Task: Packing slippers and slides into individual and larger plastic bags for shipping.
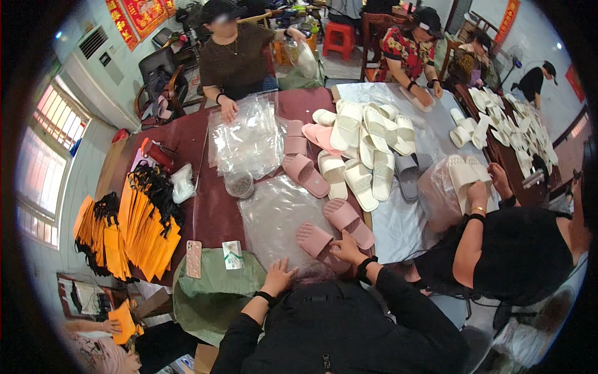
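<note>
My left hand (278,276) lies with its fingers spread on the near edge of a stack of clear plastic bags (271,215). My right hand (349,248) is at the open side of a pink slipper (313,239), its fingers closed at the strap's edge. A second pink slipper (350,219) rests just beyond that hand, beside the first one. Farther up the table, another pink slipper (305,174) lies near the bags' far right corner. Both my wrists wear black bands.
White slippers (367,140) are piled at the table's middle right, with a grey slipper (407,176) beside them. Left stand orange bags (143,218), a phone (194,258) and a small white-green box (233,255). A clear jar (239,184) stands behind my bags. Co-workers surround the table.
</note>
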Demonstrator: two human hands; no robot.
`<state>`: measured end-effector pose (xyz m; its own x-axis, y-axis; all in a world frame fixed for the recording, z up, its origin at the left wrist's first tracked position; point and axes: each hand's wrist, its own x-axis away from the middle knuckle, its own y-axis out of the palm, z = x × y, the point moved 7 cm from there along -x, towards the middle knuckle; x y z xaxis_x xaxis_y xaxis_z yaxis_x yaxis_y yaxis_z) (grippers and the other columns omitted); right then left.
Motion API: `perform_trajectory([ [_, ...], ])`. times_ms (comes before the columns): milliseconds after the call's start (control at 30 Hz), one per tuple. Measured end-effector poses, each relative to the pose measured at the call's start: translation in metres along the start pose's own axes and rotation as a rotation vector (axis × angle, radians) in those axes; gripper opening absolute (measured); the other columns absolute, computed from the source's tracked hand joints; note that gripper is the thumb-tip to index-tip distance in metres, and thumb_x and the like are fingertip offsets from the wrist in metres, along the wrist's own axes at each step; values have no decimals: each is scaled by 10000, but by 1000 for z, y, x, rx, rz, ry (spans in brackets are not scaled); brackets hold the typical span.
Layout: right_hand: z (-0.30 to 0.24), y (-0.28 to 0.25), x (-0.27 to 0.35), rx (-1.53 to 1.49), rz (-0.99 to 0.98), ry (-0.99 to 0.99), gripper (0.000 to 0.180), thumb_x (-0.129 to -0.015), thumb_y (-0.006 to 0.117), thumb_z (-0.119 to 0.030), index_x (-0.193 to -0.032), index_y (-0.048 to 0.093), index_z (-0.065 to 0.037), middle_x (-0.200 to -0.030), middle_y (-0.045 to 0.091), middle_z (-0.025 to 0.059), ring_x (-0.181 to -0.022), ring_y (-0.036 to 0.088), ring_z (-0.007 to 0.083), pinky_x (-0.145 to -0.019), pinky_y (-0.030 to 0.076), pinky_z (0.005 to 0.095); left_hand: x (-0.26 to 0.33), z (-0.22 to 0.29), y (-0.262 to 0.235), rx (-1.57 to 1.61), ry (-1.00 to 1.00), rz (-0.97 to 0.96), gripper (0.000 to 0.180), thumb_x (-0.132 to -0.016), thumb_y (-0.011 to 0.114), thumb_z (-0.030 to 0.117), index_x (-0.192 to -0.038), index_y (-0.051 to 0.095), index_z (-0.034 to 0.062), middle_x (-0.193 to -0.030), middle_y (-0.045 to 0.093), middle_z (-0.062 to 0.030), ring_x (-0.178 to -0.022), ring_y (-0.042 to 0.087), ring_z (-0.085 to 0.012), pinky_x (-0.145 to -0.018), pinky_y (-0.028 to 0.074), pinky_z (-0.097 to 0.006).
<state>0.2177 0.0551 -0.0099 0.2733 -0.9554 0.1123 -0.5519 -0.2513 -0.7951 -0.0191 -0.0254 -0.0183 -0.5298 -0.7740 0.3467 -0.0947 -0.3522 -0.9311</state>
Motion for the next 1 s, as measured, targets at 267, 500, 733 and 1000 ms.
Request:
perform_trajectory([
  [267,-4,19,-26,111,-325,59,437,-765,552,-438,-1044,583,-104,-1111,496,167,-1085,441,337,-974,231,522,-4,19,16,-78,127,-64,455,-882,367,207,-1308,356,366,-1397,224,-187,-1226,305,-394,-955,314,-469],
  [500,-5,-7,-3,-292,70,-154,465,-760,602,-221,-1173,494,-36,-1213,436,178,-1126,422,351,-940,353,392,-22,22,15,-35,231,29,425,-883,377,218,-1290,393,339,-1385,232,-202,-1218,306,-410,-921,360,-454],
  [733,-15,-26,34,-338,130,-26,469,-766,566,-182,-1194,475,-15,-1271,414,178,-1180,392,317,-982,308,365,-26,32,6,-133,379,103,394,-860,411,208,-1232,462,328,-1288,341,-194,-1090,432,-375,-808,453,-426],
  [1000,-19,-23,42,-739,483,128,443,-767,582,-102,-1182,478,13,-1230,468,139,-1166,412,226,-973,317,330,-27,33,5,-64,423,134,437,-863,403,225,-1289,397,319,-1336,298,-214,-1137,389,-398,-869,397,-464],
])
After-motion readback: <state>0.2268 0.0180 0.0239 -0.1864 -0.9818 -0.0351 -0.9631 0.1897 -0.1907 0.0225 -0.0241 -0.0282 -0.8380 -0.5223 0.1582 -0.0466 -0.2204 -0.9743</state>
